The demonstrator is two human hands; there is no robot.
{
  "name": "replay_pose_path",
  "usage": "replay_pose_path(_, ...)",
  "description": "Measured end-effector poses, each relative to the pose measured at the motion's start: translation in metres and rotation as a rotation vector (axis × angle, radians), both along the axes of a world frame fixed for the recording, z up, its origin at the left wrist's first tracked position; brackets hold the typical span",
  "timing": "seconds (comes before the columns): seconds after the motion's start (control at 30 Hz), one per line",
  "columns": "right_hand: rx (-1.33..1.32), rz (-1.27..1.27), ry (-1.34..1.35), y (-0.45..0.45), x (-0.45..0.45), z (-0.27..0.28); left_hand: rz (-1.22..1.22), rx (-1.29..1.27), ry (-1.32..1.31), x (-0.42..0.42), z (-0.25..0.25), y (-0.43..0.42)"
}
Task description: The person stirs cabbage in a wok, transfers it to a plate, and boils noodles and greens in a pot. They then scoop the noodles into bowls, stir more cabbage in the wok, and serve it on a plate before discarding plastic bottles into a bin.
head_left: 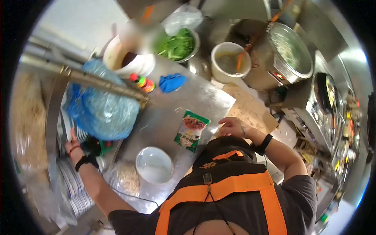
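Note:
My left hand point(73, 148) reaches into the shelf space on the left, closed at the edge of a white plate point(67, 123); one finger lies along it and the others are hidden. Beside it stand more white dishes point(81, 134), and a stack of plates point(70, 180) sits nearer to me. My right hand point(232, 127) hangs by the table's right edge, loosely curled and open, with nothing visible in it. Between my hands, a green seasoning packet point(192, 131) lies on the metal table point(160, 117). A white bowl point(154, 165) stands close to my body.
A blue plastic bag point(107, 107) bulges under a metal rail point(86, 78). Farther back are a red-capped bottle point(142, 82), a blue cloth point(172, 82), leafy greens point(178, 45), a white bucket point(230, 62) and a large steaming pot point(291, 53). Cardboard point(250, 105) lies right of the table.

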State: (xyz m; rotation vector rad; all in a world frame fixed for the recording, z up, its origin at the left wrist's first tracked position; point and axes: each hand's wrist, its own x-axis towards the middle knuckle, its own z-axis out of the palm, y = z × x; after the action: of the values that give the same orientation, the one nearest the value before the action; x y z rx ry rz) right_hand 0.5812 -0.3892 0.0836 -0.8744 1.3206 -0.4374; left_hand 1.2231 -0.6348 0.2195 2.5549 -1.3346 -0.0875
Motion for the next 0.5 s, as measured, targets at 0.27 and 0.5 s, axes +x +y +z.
replay_pose_path(0.27,0.111,-0.505,0.154,0.002,-0.116,-0.062,-0.004,0.017,-0.303,0.090,-0.069,-0.037)
replay_pose_path(0.5,0.221,-0.271,0.474,-0.107,-0.226,-0.173,-0.413,0.158,-0.665,0.164,-0.112,-0.004)
